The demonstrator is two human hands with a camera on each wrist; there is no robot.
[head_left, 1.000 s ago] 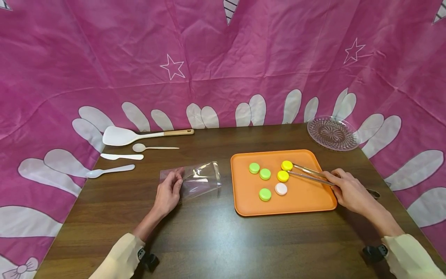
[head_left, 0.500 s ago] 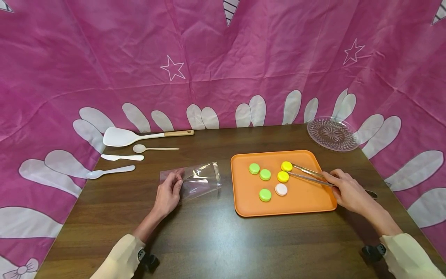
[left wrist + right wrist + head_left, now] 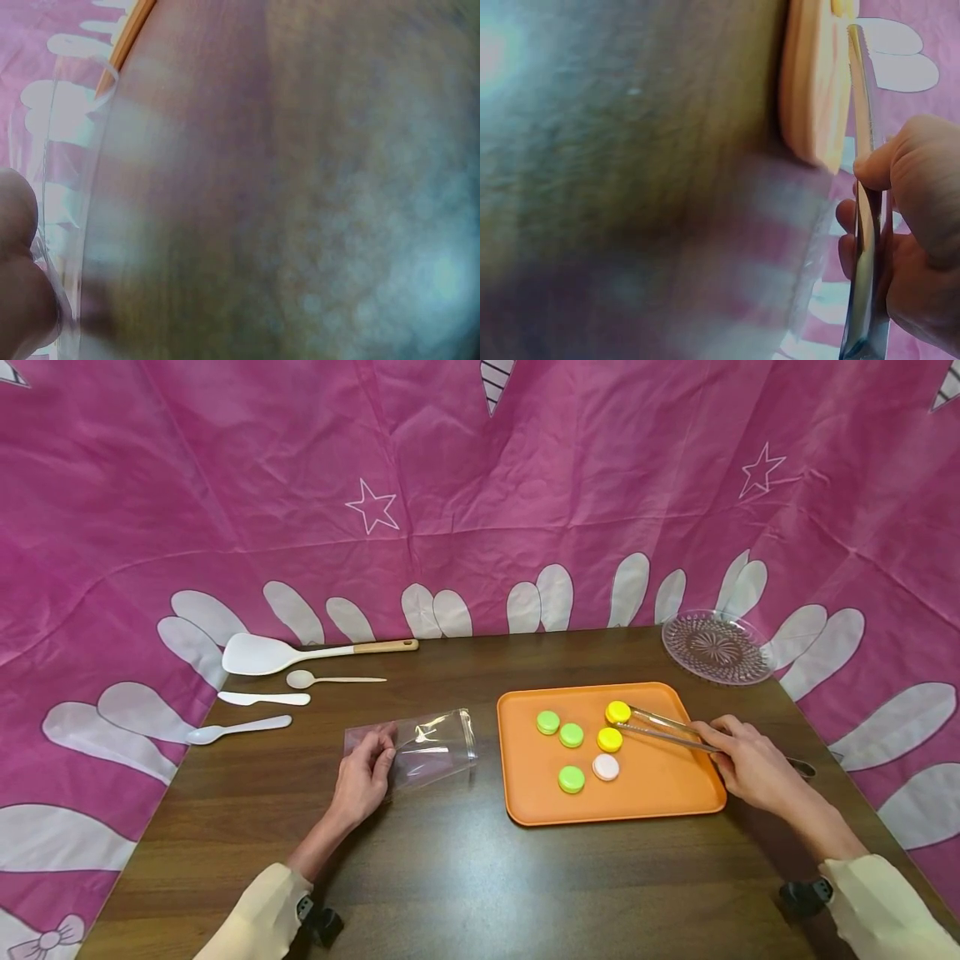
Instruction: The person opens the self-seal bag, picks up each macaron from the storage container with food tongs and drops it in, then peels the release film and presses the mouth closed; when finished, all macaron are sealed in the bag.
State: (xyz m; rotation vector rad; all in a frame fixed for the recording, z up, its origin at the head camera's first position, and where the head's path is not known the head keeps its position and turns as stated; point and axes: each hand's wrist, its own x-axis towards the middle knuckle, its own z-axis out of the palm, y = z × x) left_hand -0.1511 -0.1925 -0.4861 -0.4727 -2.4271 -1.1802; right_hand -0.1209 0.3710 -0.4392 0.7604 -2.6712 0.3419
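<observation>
In the head view my left hand [image 3: 365,774] pinches a clear plastic bag [image 3: 431,747] between thumb and fingers, its open-looking end toward the tray. Curled around metal tongs [image 3: 675,739], my right hand [image 3: 753,768] is over the right edge of an orange tray [image 3: 652,789]. The tong tips are at the far yellow macaron [image 3: 618,712], one on its right and one at its near side; whether they squeeze it I cannot tell. Close by lies another yellow macaron [image 3: 609,740]. A pale pink macaron [image 3: 605,767] and green macarons [image 3: 571,779] lie on the tray too.
A clear patterned plate [image 3: 716,646] stands at the back right corner. At the left lie a white spatula [image 3: 258,653] with a wooden handle, a thin spoon [image 3: 302,679], a white knife [image 3: 262,698] and another spoon [image 3: 206,734]. A pink curtain hangs behind the table.
The near tong arm has shifted slightly away from me, between the two yellow macarons, and my right hand has moved a little. My left hand and the bag stay in place.
</observation>
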